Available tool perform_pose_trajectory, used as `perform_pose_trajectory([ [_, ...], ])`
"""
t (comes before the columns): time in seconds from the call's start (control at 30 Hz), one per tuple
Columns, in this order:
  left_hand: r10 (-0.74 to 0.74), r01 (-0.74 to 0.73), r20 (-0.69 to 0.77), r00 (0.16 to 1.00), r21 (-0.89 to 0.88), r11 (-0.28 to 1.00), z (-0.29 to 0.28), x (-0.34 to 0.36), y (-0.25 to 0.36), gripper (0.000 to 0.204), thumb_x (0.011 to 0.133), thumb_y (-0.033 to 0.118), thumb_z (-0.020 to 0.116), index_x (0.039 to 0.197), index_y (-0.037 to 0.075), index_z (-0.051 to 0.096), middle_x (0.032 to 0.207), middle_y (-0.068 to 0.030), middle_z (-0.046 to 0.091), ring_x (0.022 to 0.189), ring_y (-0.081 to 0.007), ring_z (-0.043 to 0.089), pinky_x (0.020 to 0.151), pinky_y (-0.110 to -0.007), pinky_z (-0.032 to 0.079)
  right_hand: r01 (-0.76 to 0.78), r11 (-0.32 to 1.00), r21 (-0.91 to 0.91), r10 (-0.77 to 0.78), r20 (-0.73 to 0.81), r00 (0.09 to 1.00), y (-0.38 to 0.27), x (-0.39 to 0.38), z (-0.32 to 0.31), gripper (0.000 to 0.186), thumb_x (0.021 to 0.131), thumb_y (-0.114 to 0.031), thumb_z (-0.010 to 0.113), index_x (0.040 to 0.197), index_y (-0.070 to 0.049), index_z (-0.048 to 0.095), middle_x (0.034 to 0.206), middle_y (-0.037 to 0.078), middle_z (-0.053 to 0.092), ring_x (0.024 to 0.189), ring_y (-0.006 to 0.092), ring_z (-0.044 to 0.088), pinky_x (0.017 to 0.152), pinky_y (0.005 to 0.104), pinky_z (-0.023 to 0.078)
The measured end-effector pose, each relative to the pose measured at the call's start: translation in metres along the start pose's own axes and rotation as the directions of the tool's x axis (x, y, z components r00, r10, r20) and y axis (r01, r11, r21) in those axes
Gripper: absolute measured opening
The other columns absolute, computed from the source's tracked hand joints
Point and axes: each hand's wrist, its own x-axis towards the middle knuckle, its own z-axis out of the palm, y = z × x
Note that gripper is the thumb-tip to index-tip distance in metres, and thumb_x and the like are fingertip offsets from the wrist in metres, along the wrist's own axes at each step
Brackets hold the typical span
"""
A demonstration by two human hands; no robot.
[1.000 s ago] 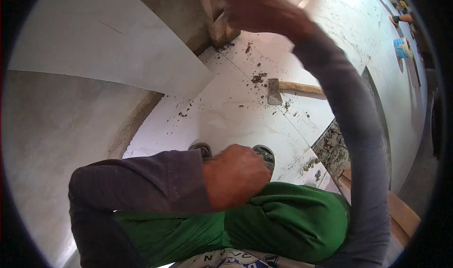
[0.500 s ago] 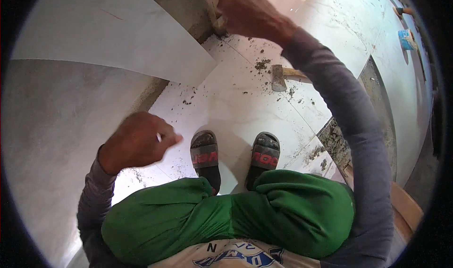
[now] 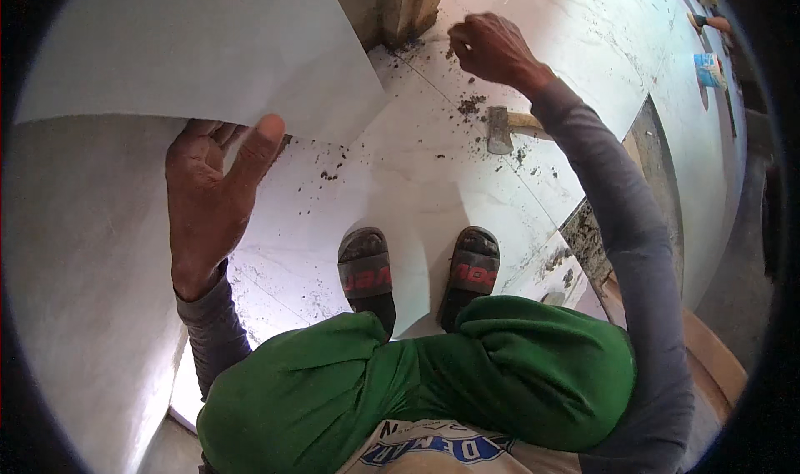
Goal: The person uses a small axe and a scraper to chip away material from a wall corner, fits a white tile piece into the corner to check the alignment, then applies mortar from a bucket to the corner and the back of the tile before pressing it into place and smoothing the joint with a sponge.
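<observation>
At the lower edge of a large, smooth, pale grey-white panel [image 3: 192,57] with a short red line on it, the left hand [image 3: 208,195] was raised, its thumb upright in front of the edge and set apart from the fingers. The fingertips were hidden at that edge, so whether they were clamped on the panel could not be told. The panel filled the upper left, above a rough, bare grey wall [image 3: 92,232].

Farther right, the right hand [image 3: 497,53] hung over the white, faintly veined floor tiles [image 3: 408,182], its fingers curled in together toward the palm; whether they enclosed anything could not be seen. Just below that hand lay a hatchet with a worn grey metal head [image 3: 500,130] and a pale wooden handle, the handle passing partly out of sight behind the forearm. Dark, loose crumbs of soil [image 3: 473,105] were scattered near the hatchet and toward the foot of a brown wooden post [image 3: 417,11].

Between the hands and nearer the body stood two black open-toed sandals [image 3: 365,272] with red marks on their straps, in front of bent knees in green cloth trousers [image 3: 542,366]. Well apart, at the far right, was a blue and white bucket [image 3: 710,71].
</observation>
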Motion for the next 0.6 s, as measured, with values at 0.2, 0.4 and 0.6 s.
perform_pose_trajectory([
  [0.2,-0.059,0.059,0.015,0.998,-0.011,0.998,-0.007,0.009,-0.009,0.053,0.095,0.036,0.081,0.126,-0.005,0.065,0.124,-0.0220,0.070,0.122,-0.0296,0.065,0.114,-0.045,0.043,-0.071,0.996,-0.056,0.081,0.197,0.977,-0.020,0.033,-0.001,0.013,0.087,-0.012,0.064,0.086,-0.003,0.073,0.081,0.019,0.068,0.082,0.0381,0.068,0.075,0.0500,0.056],
  [0.4,0.053,-0.051,0.051,0.997,-0.047,0.998,-0.010,0.010,-0.020,0.052,0.095,0.034,0.081,0.127,-0.003,0.066,0.124,-0.0216,0.070,0.121,-0.0298,0.065,0.111,-0.044,0.045,-0.022,0.998,0.053,0.012,0.183,0.983,-0.035,0.026,-0.007,0.015,0.085,-0.006,0.066,0.094,-0.001,0.077,0.089,0.019,0.072,0.086,0.0356,0.070,0.077,0.0477,0.058],
  [0.6,0.082,-0.077,0.062,0.995,-0.073,0.994,-0.012,0.008,-0.027,0.051,0.095,0.034,0.080,0.131,0.001,0.066,0.127,-0.0194,0.070,0.122,-0.0295,0.065,0.111,-0.044,0.046,-0.039,0.997,0.060,0.026,0.192,0.981,-0.047,0.035,0.009,0.022,0.085,-0.006,0.066,0.102,-0.002,0.079,0.094,0.021,0.073,0.089,0.0370,0.071,0.079,0.0477,0.060],
])
